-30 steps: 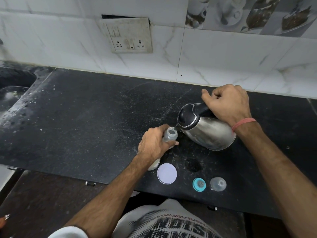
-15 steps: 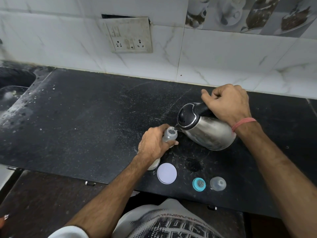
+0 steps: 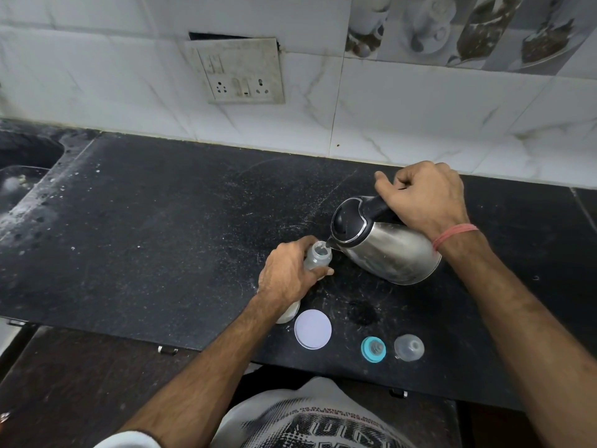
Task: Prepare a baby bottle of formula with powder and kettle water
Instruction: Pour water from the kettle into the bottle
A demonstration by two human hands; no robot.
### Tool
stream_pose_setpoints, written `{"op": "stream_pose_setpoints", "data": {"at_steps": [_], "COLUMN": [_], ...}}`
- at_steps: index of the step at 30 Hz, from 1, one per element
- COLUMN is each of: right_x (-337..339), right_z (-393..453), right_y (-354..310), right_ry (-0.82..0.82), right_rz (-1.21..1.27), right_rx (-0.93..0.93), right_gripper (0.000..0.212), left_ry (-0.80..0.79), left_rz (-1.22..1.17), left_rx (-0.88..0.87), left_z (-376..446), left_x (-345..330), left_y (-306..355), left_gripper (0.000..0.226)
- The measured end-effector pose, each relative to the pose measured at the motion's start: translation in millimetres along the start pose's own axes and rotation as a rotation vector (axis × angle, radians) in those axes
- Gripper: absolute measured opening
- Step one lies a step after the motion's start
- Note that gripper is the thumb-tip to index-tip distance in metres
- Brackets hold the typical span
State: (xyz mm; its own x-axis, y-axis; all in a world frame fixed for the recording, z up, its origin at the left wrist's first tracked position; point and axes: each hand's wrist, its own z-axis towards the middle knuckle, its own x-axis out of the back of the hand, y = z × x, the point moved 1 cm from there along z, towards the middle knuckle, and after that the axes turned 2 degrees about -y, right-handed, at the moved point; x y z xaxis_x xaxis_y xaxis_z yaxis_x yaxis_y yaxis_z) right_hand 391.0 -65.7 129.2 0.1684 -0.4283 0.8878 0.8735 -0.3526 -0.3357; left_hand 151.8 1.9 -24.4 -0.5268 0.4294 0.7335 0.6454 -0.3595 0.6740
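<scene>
My left hand (image 3: 290,273) grips a clear baby bottle (image 3: 318,258) that stands open on the black counter (image 3: 155,227). My right hand (image 3: 423,198) holds the black handle of a steel kettle (image 3: 387,250), tilted left with its spout right over the bottle's mouth. A white container (image 3: 289,313) peeks out under my left wrist. Its round white lid (image 3: 312,329) lies flat near the front edge. To the right lie the teal bottle ring with nipple (image 3: 373,349) and a clear bottle cap (image 3: 409,347).
A sink (image 3: 22,163) is set into the counter at the far left. A socket panel (image 3: 240,71) sits on the tiled wall behind. The counter's front edge runs just below the lid and bottle parts.
</scene>
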Motion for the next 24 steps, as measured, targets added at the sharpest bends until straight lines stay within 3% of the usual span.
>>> {"op": "stream_pose_setpoints", "data": {"at_steps": [24], "right_x": [0.1], "right_z": [-1.4], "right_y": [0.5], "right_ry": [-0.016], "right_rz": [-0.001], "right_rx": [-0.016], "right_gripper": [0.066], "left_ry": [0.008], "left_rz": [0.040], "left_rx": [-0.015], "left_z": [1.5], "left_x": [-2.4], "left_y": [-2.9], "left_gripper": [0.053]}}
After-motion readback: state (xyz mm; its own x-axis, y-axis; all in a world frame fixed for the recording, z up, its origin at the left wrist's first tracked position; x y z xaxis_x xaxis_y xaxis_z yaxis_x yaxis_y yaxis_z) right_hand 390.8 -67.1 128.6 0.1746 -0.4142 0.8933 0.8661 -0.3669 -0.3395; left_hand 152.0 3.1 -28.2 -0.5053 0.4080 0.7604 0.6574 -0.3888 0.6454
